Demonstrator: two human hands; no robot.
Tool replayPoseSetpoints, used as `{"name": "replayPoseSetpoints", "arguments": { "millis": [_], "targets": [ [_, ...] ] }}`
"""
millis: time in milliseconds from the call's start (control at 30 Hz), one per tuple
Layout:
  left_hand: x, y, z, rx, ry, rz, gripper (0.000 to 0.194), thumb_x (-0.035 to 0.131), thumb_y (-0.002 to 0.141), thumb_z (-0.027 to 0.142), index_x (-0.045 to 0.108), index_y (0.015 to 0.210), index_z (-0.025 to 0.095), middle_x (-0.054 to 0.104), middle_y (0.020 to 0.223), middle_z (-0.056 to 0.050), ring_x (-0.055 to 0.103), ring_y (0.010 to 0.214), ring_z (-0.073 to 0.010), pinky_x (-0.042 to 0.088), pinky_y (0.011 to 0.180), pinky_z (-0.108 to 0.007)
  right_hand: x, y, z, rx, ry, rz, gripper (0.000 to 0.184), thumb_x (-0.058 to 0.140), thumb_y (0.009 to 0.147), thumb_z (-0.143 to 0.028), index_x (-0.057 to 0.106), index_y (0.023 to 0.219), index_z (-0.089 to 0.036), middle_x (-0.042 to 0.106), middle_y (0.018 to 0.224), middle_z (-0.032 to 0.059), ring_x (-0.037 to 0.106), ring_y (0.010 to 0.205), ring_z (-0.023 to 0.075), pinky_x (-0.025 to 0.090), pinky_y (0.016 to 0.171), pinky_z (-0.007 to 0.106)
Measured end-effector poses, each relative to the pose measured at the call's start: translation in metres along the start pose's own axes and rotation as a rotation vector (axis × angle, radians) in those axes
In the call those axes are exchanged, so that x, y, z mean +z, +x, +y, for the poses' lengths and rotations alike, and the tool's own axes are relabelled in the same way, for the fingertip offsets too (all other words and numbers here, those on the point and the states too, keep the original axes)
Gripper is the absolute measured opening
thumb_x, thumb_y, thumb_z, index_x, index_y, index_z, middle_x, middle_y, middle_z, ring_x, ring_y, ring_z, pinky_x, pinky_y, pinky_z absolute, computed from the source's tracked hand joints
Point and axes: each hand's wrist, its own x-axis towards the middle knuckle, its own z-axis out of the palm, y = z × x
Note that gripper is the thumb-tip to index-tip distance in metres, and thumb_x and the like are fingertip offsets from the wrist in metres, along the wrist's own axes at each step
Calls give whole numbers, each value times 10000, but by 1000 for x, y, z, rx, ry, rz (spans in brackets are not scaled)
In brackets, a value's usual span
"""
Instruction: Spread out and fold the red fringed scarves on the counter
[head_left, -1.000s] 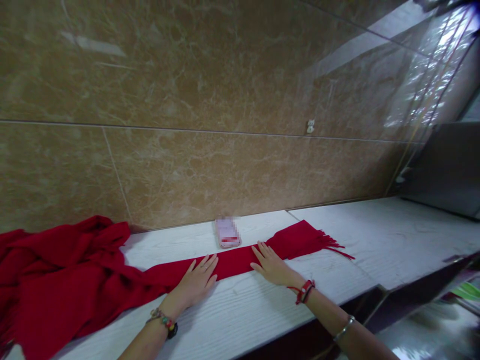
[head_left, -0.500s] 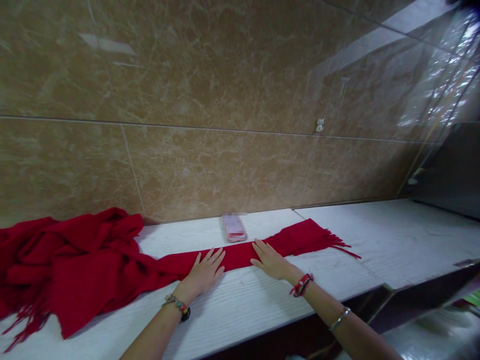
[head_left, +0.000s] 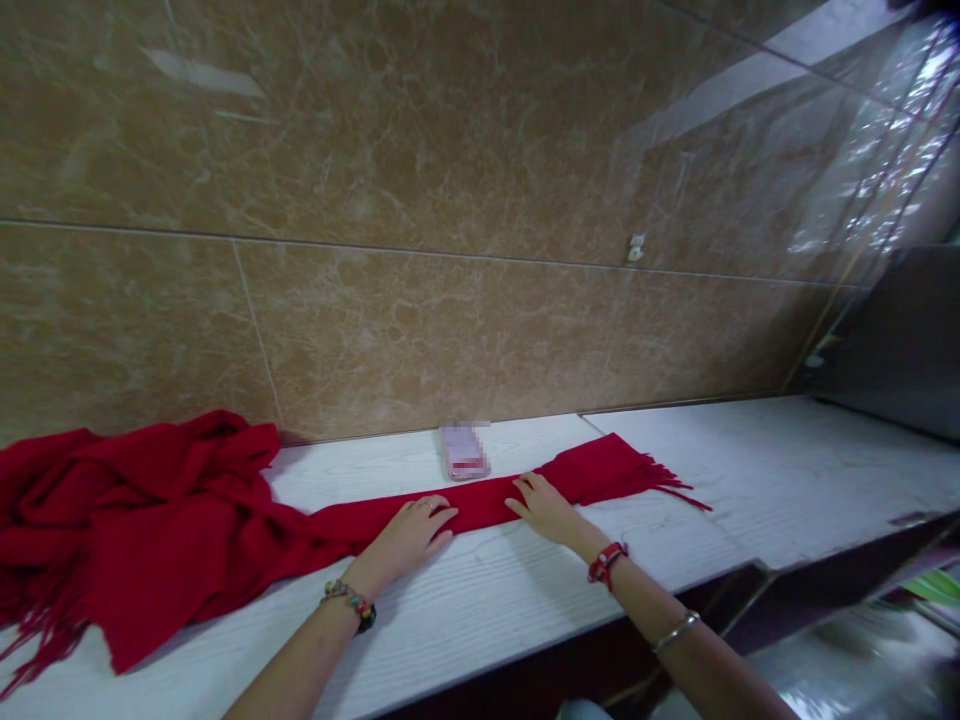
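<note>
A long red scarf (head_left: 484,503) with fringed ends lies along a white wood-grain surface. Its middle stretch is a narrow flat band, and the left part is a loose heap (head_left: 157,540). My left hand (head_left: 411,532) rests on the band from the near side, fingers bent and thumb apart from them. Farther right, my right hand (head_left: 546,510) touches the same band, its fingers curved near the far edge and the thumb spread. Both hands look open on the cloth. Beyond the right hand the scarf widens to its fringed end (head_left: 679,482).
A phone-like pink item (head_left: 463,452), partly blurred out, lies behind the scarf near the tiled wall (head_left: 420,340). A dark panel (head_left: 900,340) stands at the far right. Below the surface's front edge are open dark compartments (head_left: 810,610).
My fingers were stretched flat on the scarf and are now bent on both hands. The scarf lies much as before; the whole view has shifted slightly.
</note>
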Motion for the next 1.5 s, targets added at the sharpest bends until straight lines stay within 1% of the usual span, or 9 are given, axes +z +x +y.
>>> {"name": "replayPoseSetpoints", "arguments": {
  "millis": [200,433,600,700,833,967,1133,1333,1500],
  "targets": [
    [1,0,-4,4,-34,-6,376,349,868,345,487,1191,211,500,1181,-80,467,1058,-196,372,923,-356,-7,11,3,111,-165,-30,468,355,866,-460,558,1034,-73,553,987,171,514,928,247,410,801,342],
    [3,-2,-8,-2,-62,-39,391,327,873,379,459,1214,239,481,1219,-73,442,1099,-194,345,941,-358,-3,5,-12,38,-143,18,403,367,870,-425,581,991,-105,561,980,146,508,943,234,403,825,324],
    [-1,-8,-12,-149,-61,-206,502,257,853,527,303,1306,316,263,1406,-65,202,1281,-271,153,1003,-525,-9,10,-14,128,-132,-22,387,401,856,-412,587,992,-100,569,973,162,523,928,252,430,774,350],
    [-1,-9,-13,-182,-82,-282,538,197,844,567,216,1332,341,173,1438,-34,84,1311,-262,77,1008,-548,-8,13,-29,2,-46,11,348,439,846,-362,576,1040,-107,563,1030,155,513,969,244,414,831,359],
    [-1,-8,-13,-195,-88,-309,527,148,858,547,193,1339,336,151,1443,-16,62,1316,-233,71,1025,-515,9,14,-46,-223,106,92,362,437,848,-306,520,1151,-126,499,1196,131,422,1125,226,340,953,376],
    [-5,-8,-13,-226,-76,-354,516,130,877,500,169,1351,302,121,1447,-22,52,1317,-222,70,1031,-504,24,13,-44,-244,187,112,364,408,856,-286,510,1173,-140,493,1221,123,410,1151,217,320,981,406],
    [-12,-10,-10,-311,-75,-426,517,121,886,462,137,1362,264,60,1452,-30,19,1317,-226,70,1030,-513,22,12,-47,-251,211,137,377,381,867,-267,481,1208,-142,458,1266,116,377,1186,216,298,998,418],
    [-13,-12,-16,-274,-118,-413,562,244,859,493,127,1362,271,66,1452,-37,7,1317,-218,52,1039,-500,14,9,-59,-342,202,51,378,384,875,-302,480,1213,-164,473,1260,95,368,1197,203,257,1018,419],
    [-25,-37,-45,-225,-106,-260,553,443,799,386,312,1313,228,293,1394,-73,255,1270,-186,221,1036,-356,13,7,-57,-340,202,37,384,374,880,-314,475,1220,-168,467,1267,94,368,1199,197,260,1017,405]
  ]
}}
